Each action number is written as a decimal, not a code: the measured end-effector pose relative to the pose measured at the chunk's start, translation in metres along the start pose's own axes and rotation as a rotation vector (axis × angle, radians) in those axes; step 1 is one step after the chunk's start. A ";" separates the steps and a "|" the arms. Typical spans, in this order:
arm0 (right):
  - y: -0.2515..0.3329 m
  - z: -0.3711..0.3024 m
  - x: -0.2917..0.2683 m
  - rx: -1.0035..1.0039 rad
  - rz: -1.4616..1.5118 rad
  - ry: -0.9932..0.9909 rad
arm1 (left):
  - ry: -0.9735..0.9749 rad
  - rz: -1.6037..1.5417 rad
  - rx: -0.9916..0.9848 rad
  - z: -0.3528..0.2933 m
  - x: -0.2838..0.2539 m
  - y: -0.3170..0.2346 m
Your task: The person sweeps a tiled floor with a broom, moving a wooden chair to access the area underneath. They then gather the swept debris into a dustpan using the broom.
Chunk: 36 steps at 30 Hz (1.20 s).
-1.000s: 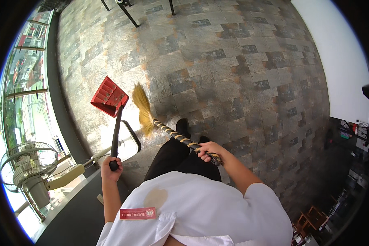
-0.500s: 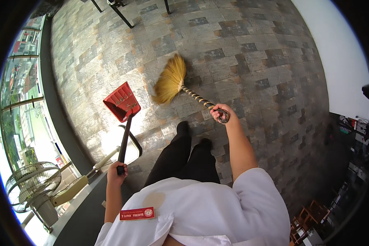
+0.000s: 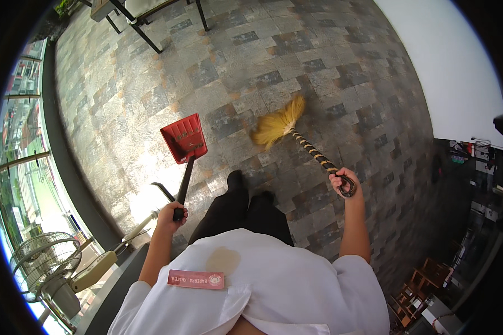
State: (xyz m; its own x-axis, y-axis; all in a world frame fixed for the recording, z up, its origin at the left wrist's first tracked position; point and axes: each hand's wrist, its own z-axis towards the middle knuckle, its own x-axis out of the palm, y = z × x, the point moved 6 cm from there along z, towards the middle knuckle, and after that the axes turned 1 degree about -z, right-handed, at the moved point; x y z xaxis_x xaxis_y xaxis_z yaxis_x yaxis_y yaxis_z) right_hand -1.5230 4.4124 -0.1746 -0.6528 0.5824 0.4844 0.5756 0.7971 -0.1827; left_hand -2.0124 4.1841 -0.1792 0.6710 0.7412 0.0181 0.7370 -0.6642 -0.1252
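Note:
My left hand [image 3: 172, 218] is closed round the top of the black handle of a red dustpan [image 3: 184, 138]. The pan is held out ahead of me on the left, and small bits of debris lie in it. In my right hand [image 3: 346, 183] is the black-and-yellow striped handle of a soft broom [image 3: 279, 123]. Its yellow bristles fan out over the tiled floor [image 3: 229, 89], to the right of the dustpan and apart from it. Whether the bristle tips touch the floor I cannot tell.
A standing fan [image 3: 44, 262] is at the lower left, by the windows [image 3: 25, 162]. A dark-legged table [image 3: 145, 36] stands at the far left. A white wall [image 3: 452, 72] runs along the right, with wooden chairs [image 3: 425, 279] at the lower right.
My right hand has swung the broom to the right, away from the dustpan. The dustpan has shifted slightly right with my left hand. The view has moved a little, showing more of the far table.

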 end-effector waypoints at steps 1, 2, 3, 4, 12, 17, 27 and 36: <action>-0.004 -0.027 -0.006 0.002 0.052 0.042 | 0.010 0.043 0.022 0.002 0.010 -0.003; -0.007 -0.057 -0.012 -0.008 0.055 0.098 | 0.007 0.095 0.039 0.003 0.018 -0.005; -0.011 -0.087 -0.019 -0.013 0.072 0.141 | 0.000 0.152 0.057 0.005 0.027 -0.007; -0.011 -0.117 -0.026 -0.092 0.024 0.163 | -0.008 0.189 0.059 0.007 0.034 -0.007; 0.068 -0.243 -0.066 -0.493 -0.329 -0.188 | -0.045 0.255 0.024 0.012 0.097 0.004; 0.242 -0.158 -0.085 -0.669 -0.658 -0.634 | -0.098 0.196 0.016 0.001 0.141 0.039; 0.321 0.089 -0.056 -0.395 -0.882 -0.473 | -0.181 0.104 0.005 -0.002 0.179 0.106; 0.178 0.033 -0.102 0.162 -1.923 -0.715 | -0.203 0.171 0.011 0.004 0.184 0.121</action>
State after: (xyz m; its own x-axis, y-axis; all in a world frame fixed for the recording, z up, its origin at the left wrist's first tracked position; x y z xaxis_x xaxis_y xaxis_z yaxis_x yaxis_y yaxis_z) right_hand -1.3704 4.5000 -0.2848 -0.2970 -0.9257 -0.2342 -0.9491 0.3130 -0.0338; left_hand -1.7998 4.2406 -0.1948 0.7553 0.6231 -0.2031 0.6123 -0.7814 -0.1202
